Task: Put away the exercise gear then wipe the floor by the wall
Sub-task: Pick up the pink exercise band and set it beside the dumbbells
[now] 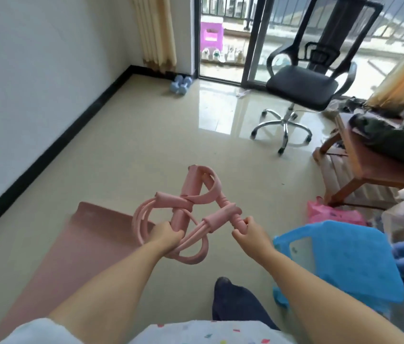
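The pink resistance band (191, 214) is held in the air above the glossy beige tile floor (146, 135), between both hands, in the near centre of the room. One foam handle stands nearly upright, its long axis pointing far; the tubes loop down and to the left. The left hand (167, 235) is clenched around the lower end of this handle. The right hand (248, 232) pinches a second foam grip. One pink mat (67, 254) lies flat at near left, long axis running toward the white wall (34, 83). Two blue dumbbells (180, 85) rest in the far corner. One black office chair (302, 80) stands at far right; one blue plastic stool (340, 261) at near right.
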{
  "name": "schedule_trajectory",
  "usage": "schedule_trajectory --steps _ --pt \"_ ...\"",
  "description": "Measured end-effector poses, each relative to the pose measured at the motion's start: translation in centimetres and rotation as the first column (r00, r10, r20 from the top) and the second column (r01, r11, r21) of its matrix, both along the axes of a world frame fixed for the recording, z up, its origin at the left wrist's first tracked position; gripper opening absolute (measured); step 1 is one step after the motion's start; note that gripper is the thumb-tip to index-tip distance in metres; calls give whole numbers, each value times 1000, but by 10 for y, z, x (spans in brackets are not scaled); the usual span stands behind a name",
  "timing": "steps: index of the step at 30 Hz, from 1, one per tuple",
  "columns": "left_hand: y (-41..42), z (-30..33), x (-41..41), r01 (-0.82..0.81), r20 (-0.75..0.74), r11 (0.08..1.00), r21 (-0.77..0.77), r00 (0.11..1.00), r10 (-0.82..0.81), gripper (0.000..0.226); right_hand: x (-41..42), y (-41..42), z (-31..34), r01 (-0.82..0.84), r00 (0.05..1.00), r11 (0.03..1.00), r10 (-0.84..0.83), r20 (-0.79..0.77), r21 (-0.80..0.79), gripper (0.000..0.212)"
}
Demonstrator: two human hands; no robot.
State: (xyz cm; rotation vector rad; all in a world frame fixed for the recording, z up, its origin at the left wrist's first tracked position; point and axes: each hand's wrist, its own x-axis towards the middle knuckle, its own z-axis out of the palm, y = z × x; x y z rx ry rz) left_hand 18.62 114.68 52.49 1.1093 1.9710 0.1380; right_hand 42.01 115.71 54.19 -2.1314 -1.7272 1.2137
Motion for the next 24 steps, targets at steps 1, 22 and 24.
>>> schedule_trajectory --steps 1,22,24 --pt "25 5 3 -29 5 1000 2 1000 29 25 2 33 4 -29 1000 1000 29 12 0 16" --pt "537 21 -186 -126 -101 991 -48 988 120 38 -195 579 8 -146 989 989 146 -32 3 12" --pt "586 21 -205 -133 -79 990 -56 989 129 37 -213 626 11 -151 988 988 150 -40 -14 12"
